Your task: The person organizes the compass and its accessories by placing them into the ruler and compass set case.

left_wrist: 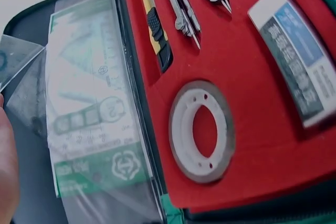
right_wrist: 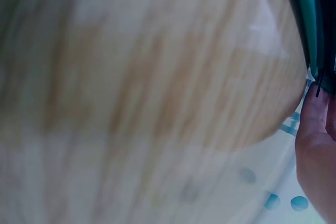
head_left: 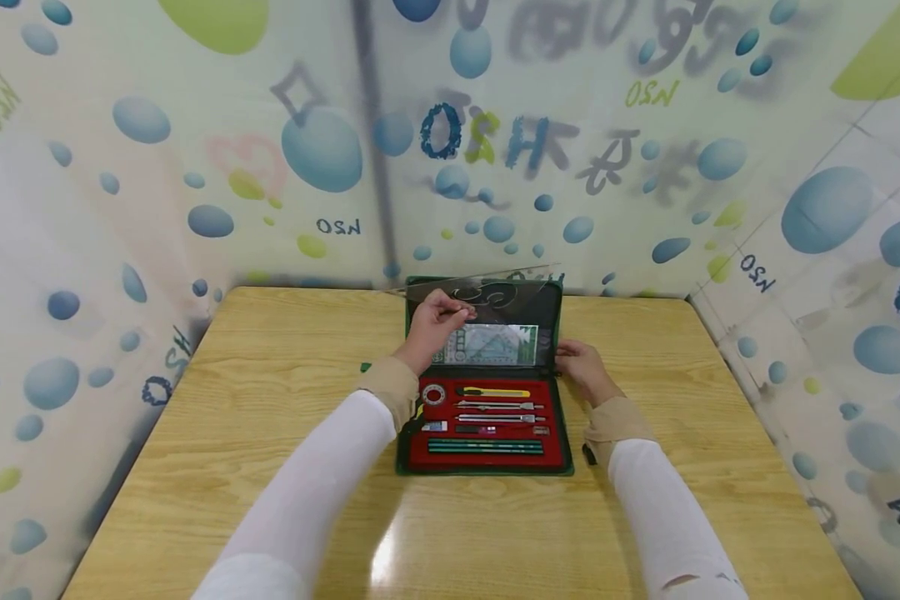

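Note:
An open zip case [head_left: 401,462] of drawing tools lies on the table with its lid raised at the back. My left hand [head_left: 431,329] pinches a clear plastic set square [head_left: 495,287] with curved cut-outs, held in front of the lid. At the lid's right edge, low down, my right hand [head_left: 583,367] holds the case between fingers and thumb. In the right wrist view, fingers [right_wrist: 315,114] meet the green edge. A clear pocket in the lid holds a green and white printed card [left_wrist: 86,98].
The red tray [head_left: 416,458] holds a yellow cutter [head_left: 495,392], compasses [head_left: 498,418], a round white tape roll [left_wrist: 202,132], an eraser [left_wrist: 294,56], a small sharpener [head_left: 542,431] and green pencils [head_left: 485,447]. Behind the wooden table [head_left: 270,375] hangs a patterned curtain [head_left: 330,250].

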`<action>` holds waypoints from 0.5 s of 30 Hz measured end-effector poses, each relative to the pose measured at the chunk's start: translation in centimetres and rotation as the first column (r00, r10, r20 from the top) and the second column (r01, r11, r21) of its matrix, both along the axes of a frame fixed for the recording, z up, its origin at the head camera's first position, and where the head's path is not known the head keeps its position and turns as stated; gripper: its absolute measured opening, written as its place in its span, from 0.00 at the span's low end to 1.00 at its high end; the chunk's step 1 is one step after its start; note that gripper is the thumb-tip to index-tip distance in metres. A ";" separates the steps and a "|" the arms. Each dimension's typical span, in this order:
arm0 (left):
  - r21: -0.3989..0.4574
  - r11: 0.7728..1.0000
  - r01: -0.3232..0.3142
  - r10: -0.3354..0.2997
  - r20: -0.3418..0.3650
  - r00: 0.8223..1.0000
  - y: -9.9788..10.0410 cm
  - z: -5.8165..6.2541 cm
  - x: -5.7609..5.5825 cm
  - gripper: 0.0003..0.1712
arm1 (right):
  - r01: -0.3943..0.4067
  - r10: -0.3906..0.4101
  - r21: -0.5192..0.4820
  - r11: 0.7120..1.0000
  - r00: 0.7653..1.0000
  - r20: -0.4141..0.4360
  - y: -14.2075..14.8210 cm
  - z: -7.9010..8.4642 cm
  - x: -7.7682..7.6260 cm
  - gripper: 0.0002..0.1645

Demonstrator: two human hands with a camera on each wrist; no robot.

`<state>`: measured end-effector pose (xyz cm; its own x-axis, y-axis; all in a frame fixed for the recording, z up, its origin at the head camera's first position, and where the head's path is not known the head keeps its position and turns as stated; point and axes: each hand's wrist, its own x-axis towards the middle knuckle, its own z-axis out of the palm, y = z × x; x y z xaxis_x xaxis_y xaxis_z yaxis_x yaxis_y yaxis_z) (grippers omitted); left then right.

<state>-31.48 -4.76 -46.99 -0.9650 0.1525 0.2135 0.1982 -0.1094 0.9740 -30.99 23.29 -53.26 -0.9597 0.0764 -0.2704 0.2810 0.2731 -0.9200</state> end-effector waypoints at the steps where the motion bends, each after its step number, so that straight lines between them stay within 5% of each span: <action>1: -0.008 1.000 -0.003 0.003 0.002 1.000 0.2 0.0 -0.1 0.06 | -0.002 0.002 0.006 1.000 1.000 0.000 0.0 0.0 0.0 0.23; 15: 0.003 1.000 -0.019 0.018 0.067 0.998 1.6 0.0 -0.7 0.07 | -0.022 0.022 -0.003 1.000 0.999 -0.039 -0.2 0.4 0.3 0.23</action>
<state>-32.19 -3.17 -47.04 -0.9797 0.1339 0.1490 0.1347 -0.1097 0.9848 -30.72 23.06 -52.91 -0.9710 0.0545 -0.2329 0.2388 0.2756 -0.9311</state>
